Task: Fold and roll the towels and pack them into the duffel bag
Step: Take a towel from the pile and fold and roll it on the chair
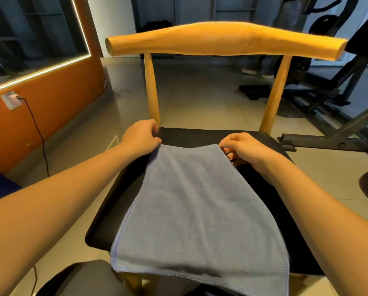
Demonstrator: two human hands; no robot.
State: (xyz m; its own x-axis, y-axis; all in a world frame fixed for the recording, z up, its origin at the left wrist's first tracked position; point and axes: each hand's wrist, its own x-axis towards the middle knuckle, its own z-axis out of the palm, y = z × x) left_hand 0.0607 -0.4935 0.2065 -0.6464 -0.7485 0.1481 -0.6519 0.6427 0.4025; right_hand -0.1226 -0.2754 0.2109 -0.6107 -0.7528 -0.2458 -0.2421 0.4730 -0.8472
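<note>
Left grip (142, 135) and right grip (240, 146) each pinch a far towel (200, 199) corner; near end cut off

My left hand (141, 136) pinches the far left corner of the grey-blue towel (200, 201), and my right hand (242, 146) pinches the far right corner, fingers curled. The towel lies flat on the black seat (191, 135) of a wooden chair (152, 92), its near edge hanging over the seat's front. The curved backrest (221, 39) stands beyond my hands. An orange wall (57, 99) with a plugged-in black cable (43, 143) runs on my left; a dark metal bench (328, 139) stands on my right.
</note>
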